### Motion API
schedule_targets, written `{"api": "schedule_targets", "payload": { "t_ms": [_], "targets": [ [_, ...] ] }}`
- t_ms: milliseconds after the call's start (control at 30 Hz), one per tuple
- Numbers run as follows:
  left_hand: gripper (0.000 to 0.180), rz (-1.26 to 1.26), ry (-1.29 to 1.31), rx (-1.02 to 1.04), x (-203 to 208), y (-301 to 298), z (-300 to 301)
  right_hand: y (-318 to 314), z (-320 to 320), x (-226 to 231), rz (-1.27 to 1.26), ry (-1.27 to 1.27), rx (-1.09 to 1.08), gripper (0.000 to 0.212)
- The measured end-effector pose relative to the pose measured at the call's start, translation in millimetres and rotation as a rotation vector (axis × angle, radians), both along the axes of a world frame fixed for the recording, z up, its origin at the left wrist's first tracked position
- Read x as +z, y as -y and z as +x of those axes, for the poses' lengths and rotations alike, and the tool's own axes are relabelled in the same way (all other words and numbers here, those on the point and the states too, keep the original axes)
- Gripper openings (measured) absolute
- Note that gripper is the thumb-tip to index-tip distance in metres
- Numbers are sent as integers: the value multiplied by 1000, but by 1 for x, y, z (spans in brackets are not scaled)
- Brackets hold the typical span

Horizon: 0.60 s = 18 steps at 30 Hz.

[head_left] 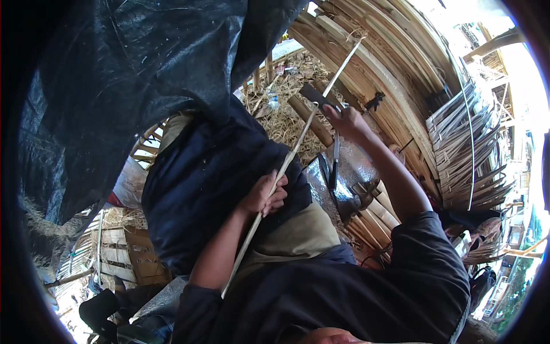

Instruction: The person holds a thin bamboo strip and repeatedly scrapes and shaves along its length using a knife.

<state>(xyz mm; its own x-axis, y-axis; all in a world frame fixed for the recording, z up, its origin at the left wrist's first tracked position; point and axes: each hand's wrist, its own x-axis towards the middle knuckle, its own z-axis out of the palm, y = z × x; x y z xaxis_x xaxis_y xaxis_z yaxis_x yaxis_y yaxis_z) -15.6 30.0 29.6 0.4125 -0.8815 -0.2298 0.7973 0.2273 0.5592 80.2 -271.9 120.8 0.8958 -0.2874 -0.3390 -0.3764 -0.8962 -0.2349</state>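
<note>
A long, thin, pale wooden strip (305,131) runs slantwise from beside my left arm up to the stacked planks. My left hand (267,194) is closed around its lower part, above the dark cloth (200,183) over my lap. Farther up, my right hand (346,122) grips a knife with a broad, dark, flat blade (312,95). The blade lies across the strip and touches it; my fingers hide the knife's handle. Fine curled shavings (356,34) cling around the strip's far end.
A second knife (334,163) with a dark handle lies on a shiny sheet (352,157) right of my lap. Long planks (395,69) are stacked at upper right, beside bundled dry leaves (467,149). Shavings (286,123) litter the ground. A dark tarp (132,74) hangs at upper left.
</note>
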Motion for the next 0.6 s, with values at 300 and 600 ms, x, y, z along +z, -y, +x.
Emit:
{"api": "schedule_targets", "payload": {
  "t_ms": [300,600],
  "targets": [
    [43,94,85,-4,17,7,-3,14,-9,-29,37,501,10,85],
    [45,62,94,-24,10,4,1,13,4,-11,-55,224,-23,68]
  ]
}}
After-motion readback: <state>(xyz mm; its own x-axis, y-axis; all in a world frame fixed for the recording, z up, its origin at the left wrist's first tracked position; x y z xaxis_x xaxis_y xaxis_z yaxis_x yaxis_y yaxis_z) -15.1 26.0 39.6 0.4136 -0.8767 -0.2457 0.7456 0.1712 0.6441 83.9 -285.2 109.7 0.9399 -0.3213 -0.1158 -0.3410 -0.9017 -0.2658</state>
